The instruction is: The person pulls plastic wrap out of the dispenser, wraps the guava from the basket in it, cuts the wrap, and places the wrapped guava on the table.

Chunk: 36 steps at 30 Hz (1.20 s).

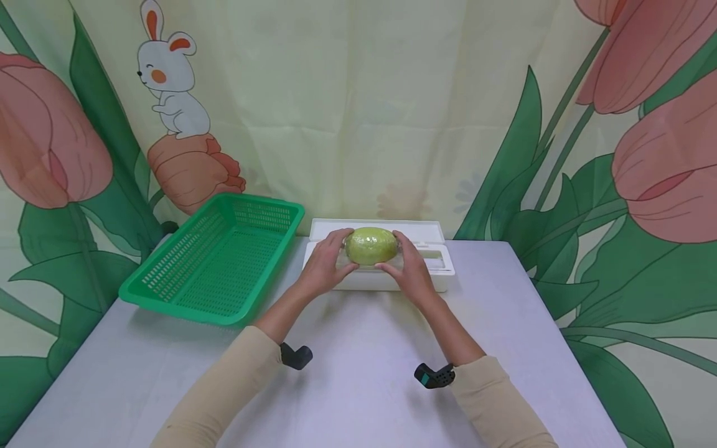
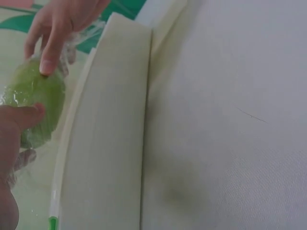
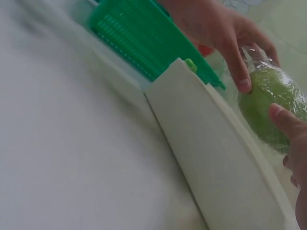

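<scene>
A green oval fruit (image 1: 371, 245) in shiny clear plastic film is held up between both hands in the head view. My left hand (image 1: 327, 261) grips its left end, thumb along the near side. From the other end my right hand (image 1: 416, 271) grips it in the same way. Loose film bunches around the fruit's ends in both wrist views, partly hidden by the fingers. Just below and behind the fruit stands a long white box (image 1: 370, 283), its lid (image 1: 386, 229) raised at the back. What lies inside the box is mostly hidden.
A green plastic basket (image 1: 246, 308) with perforated sides stands on the left of the white table (image 1: 358, 386). Behind the table hangs a cloth (image 1: 347, 112) printed with tulips and a rabbit. Black cameras sit at both wrists.
</scene>
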Each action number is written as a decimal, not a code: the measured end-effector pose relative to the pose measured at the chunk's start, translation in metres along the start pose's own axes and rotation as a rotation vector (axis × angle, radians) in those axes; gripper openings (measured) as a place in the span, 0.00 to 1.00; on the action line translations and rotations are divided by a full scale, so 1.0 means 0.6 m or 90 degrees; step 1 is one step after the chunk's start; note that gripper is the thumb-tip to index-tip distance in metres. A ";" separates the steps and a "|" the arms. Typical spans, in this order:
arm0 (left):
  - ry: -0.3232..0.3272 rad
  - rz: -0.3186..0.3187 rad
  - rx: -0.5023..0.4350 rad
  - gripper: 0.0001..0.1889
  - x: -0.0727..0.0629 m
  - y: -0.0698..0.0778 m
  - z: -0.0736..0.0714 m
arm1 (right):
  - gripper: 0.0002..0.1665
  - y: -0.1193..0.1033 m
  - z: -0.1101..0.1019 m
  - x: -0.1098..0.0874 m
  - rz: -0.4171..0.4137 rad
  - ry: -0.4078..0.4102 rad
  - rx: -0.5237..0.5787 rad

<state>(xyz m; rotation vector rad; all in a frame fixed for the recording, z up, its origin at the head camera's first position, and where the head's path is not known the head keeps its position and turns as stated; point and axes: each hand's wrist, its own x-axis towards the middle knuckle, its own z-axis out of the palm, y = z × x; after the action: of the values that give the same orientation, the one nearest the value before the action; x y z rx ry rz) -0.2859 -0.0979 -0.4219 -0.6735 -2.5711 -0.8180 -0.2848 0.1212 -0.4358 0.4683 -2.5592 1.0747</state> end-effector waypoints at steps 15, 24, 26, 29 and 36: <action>0.008 0.014 -0.007 0.39 -0.001 0.012 -0.016 | 0.49 -0.014 -0.017 0.000 -0.009 0.004 0.014; 0.022 0.022 -0.010 0.39 -0.005 0.020 -0.027 | 0.49 -0.026 -0.027 0.000 -0.020 0.005 0.005; 0.022 0.020 -0.010 0.39 -0.005 0.022 -0.030 | 0.49 -0.028 -0.029 0.000 -0.020 0.007 0.005; 0.020 0.018 -0.010 0.39 -0.004 0.025 -0.033 | 0.49 -0.032 -0.032 -0.001 -0.022 0.011 0.008; 0.006 0.007 -0.010 0.39 -0.006 0.032 -0.043 | 0.50 -0.039 -0.037 -0.002 -0.022 0.011 0.014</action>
<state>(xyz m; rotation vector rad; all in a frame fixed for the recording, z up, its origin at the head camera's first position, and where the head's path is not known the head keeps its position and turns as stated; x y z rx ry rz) -0.2679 -0.1011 -0.3956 -0.6858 -2.5528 -0.8376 -0.2702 0.1221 -0.4069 0.5038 -2.5174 1.0915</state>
